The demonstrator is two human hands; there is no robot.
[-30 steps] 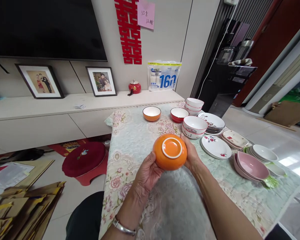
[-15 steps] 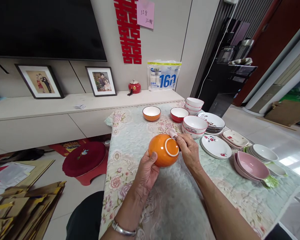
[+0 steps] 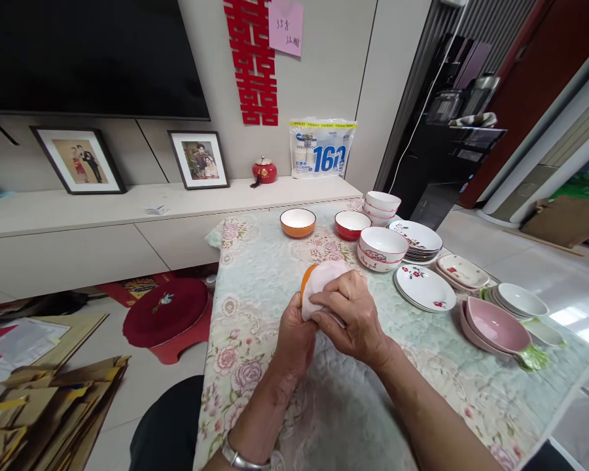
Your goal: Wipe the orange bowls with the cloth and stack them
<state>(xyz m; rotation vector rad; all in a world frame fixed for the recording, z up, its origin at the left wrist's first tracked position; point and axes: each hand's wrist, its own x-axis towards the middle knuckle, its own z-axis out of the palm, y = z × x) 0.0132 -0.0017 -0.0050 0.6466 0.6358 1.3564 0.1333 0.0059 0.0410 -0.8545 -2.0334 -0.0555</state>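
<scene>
Fingers (image 3: 341, 288) bent and nearly closed, our right hand (image 3: 359, 307) presses a soft, pale cloth (image 3: 326, 276) against one smooth orange bowl (image 3: 305, 281), tilted above the table at the centre of our clock. Our left hand (image 3: 297, 327) curls round the bowl's lower left side, its fingertips mostly hidden from us. Up near twelve, one round white-lined bowl (image 3: 298, 230), orange outside! At one, a single red bowl (image 3: 352, 233), and beyond it three white bowls (image 3: 381, 214), nested. Two o'clock gives us two red-rimmed bowls (image 3: 381, 256), stacked. Swing to three: smooth floral plates (image 3: 422, 291), too tightly stacked to count, then two pink bowls (image 3: 498, 324). Beneath them all, one quilted, flowered tablecloth (image 3: 245, 261).
</scene>
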